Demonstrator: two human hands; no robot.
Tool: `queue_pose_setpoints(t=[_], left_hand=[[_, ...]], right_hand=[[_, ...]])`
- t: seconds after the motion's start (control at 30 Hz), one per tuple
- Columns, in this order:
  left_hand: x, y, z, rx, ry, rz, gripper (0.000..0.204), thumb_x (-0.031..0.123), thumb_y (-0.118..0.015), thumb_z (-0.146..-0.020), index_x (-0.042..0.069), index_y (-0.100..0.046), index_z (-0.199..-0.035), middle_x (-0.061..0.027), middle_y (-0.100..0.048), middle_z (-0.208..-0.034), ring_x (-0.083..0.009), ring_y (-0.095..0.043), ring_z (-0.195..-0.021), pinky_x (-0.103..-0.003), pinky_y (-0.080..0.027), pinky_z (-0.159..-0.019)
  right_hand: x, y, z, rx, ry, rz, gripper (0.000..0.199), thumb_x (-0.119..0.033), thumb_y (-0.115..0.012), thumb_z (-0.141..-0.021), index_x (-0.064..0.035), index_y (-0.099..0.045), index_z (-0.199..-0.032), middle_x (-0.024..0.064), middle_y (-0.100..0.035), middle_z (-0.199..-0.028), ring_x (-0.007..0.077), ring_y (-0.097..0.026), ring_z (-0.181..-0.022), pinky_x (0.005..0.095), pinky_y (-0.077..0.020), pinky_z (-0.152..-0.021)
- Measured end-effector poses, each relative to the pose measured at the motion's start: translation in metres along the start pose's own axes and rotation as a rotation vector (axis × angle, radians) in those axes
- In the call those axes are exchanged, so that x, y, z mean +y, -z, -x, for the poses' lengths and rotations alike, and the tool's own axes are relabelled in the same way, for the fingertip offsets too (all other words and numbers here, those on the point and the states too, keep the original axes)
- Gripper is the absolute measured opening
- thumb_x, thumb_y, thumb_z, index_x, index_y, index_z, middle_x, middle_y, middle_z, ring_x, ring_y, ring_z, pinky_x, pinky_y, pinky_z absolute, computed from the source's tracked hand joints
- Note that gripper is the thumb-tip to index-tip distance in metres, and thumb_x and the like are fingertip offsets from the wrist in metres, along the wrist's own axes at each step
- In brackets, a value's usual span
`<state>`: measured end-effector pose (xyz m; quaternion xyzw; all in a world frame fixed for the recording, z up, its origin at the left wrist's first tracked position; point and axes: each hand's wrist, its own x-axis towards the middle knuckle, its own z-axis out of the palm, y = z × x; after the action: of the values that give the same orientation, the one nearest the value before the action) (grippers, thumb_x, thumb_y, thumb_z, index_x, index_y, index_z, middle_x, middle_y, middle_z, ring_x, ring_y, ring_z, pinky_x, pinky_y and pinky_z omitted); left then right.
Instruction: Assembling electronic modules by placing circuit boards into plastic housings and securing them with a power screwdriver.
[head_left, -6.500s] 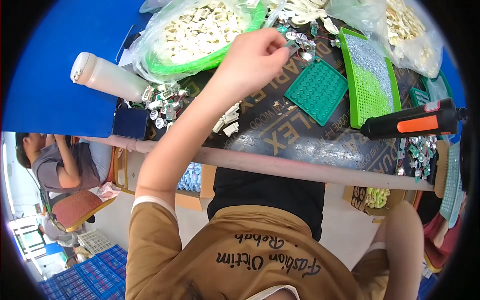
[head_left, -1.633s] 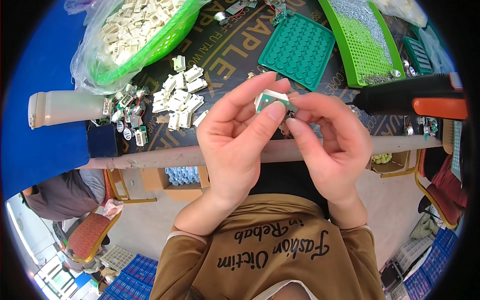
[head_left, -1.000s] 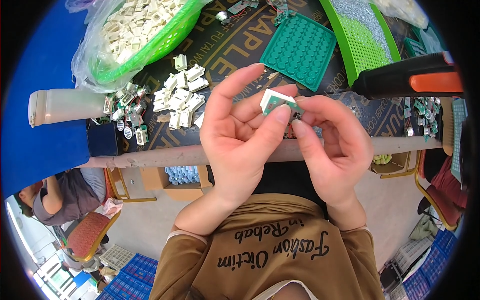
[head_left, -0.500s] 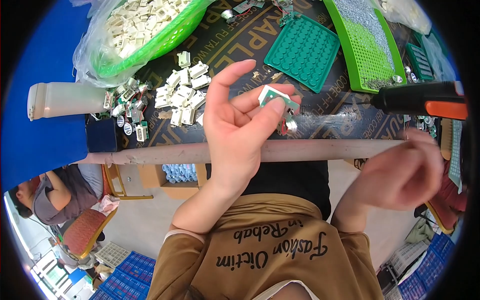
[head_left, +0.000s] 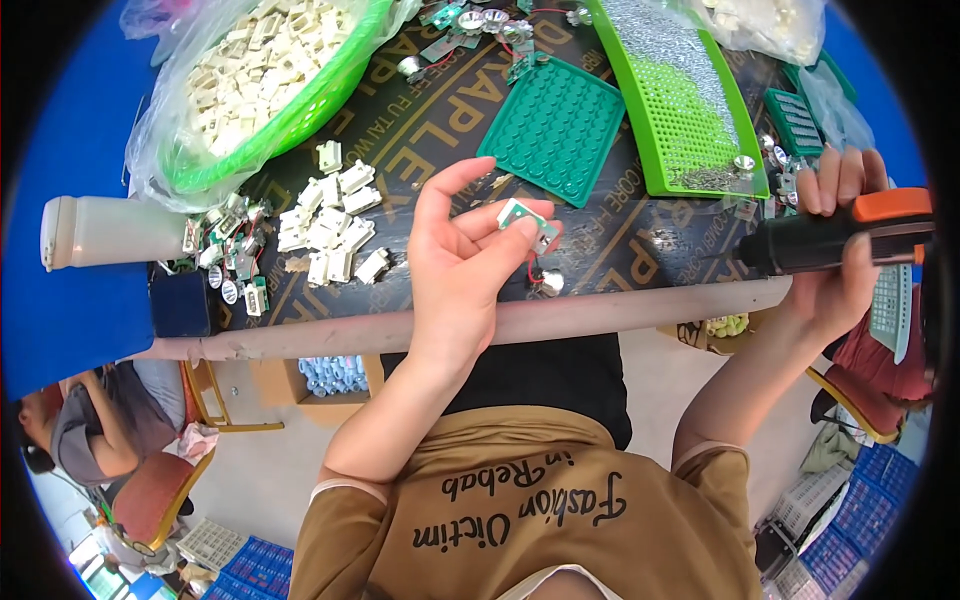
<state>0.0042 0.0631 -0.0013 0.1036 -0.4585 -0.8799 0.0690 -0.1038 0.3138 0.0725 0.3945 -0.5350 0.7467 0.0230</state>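
Observation:
My left hand (head_left: 455, 265) pinches a small white plastic housing with a green circuit board (head_left: 543, 236) between thumb and fingers, above the table's front edge. From it hangs a silver reflector cup (head_left: 551, 283) on thin wires. At the right, my right hand (head_left: 835, 300) wraps round a black and orange electric screwdriver (head_left: 815, 245), fingers on the far side and thumb on the near side. The tool lies level, its thin tip pointing left toward my left hand. Its rear end runs into the dark rim of the picture.
White housings (head_left: 330, 225) lie loose at left, below a green basket (head_left: 345, 85) heaped with more. Nearby are wired boards (head_left: 240, 245) and a whitish bottle (head_left: 115, 232). A green dimpled tray (head_left: 550, 130) and a green tray of screws (head_left: 685, 150) stand behind. Another person (head_left: 95, 420) sits far left.
My right hand, blurred near the lower right before, has moved up and closed round the electric screwdriver. My left hand keeps its hold on the housing. The whole view has shifted slightly.

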Motion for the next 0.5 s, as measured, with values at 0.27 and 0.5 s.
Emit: queue_pose_setpoints(t=[0.27,0.5], left_hand=[[0.002,0.001,0.002,0.02,0.009,-0.005,0.044,-0.005,-0.056,-0.08,0.001,-0.034,-0.118,-0.021,-0.061,-0.094,-0.0223,-0.062,-0.084,-0.034,-0.053,-0.075],[0.0,0.0,0.0,0.007,0.022,0.003,0.045,-0.006,-0.055,-0.08,0.001,-0.033,-0.118,-0.0214,-0.061,-0.094,-0.0232,-0.063,-0.082,-0.035,-0.053,-0.075]], right_hand=[[-0.001,0.008,-0.04,0.27,-0.058,0.113,0.036,-0.024,-0.047,-0.089,0.0023,-0.041,-0.113,0.0246,-0.051,-0.114,0.0358,-0.052,-0.106,0.0518,-0.0433,-0.088],[0.024,-0.056,-0.071,0.518,0.107,0.536,0.061,-0.06,-0.045,-0.081,-0.0005,-0.045,-0.094,0.0038,-0.045,-0.056,0.0123,-0.046,-0.042,0.0231,-0.04,-0.039]])
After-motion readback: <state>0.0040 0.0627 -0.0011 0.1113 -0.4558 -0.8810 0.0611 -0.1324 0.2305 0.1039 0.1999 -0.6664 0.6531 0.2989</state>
